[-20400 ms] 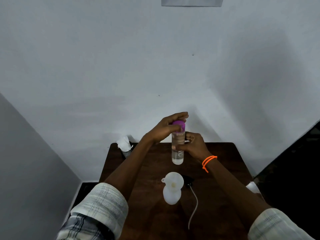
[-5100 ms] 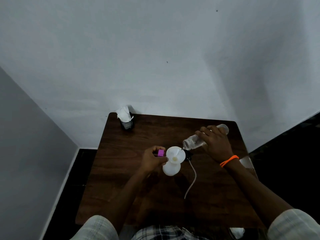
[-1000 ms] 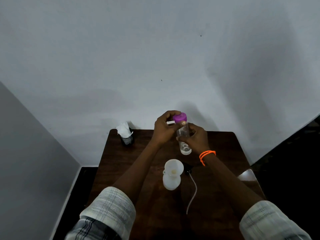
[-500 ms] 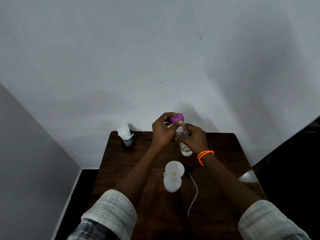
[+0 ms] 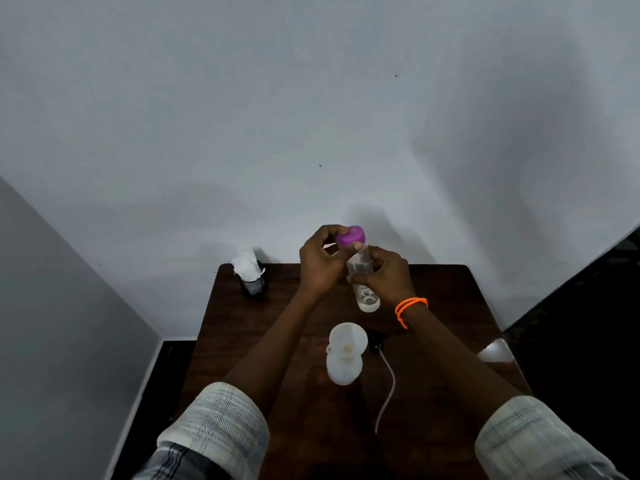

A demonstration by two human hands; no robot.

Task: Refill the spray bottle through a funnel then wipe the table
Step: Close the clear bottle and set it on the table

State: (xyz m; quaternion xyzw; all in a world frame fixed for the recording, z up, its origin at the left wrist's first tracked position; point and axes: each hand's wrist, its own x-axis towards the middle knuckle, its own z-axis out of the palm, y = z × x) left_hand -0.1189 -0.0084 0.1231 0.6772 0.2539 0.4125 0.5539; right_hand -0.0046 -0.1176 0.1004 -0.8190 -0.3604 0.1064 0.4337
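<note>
Seen from the head camera, both hands are raised above the far half of a dark wooden table (image 5: pixel 249 344), working on one clear bottle (image 5: pixel 363 289); the bottle is held off the table, roughly upright with its base tipped a little toward the viewer, and looks almost empty, with only a trace of liquid at the bottom. The left hand (image 5: pixel 320 261) has its fingers curled round the purple cap (image 5: pixel 351 235) at the bottle's top, thumb and fingertips closed on the cap's rim; the cap sits on or at the neck, and whether it is fully screwed down cannot be told. The right hand (image 5: pixel 384 277) wraps the bottle's middle, fingers bent tightly round the clear wall, thumb on the near side; an orange band (image 5: pixel 410 304) circles that wrist.

Nearer the viewer, a white spray bottle (image 5: pixel 344 368) stands on the table with a white funnel (image 5: pixel 348 339) seated in its mouth, untouched by either hand; just to its right lies the black spray head (image 5: pixel 375 341) with its thin tube (image 5: pixel 386 393) trailing toward the near edge. At the far left corner a black cup (image 5: pixel 254 285) holds crumpled white tissue (image 5: pixel 246 265); a white object (image 5: pixel 495 351) sits at the right edge, too unclear to name.
</note>
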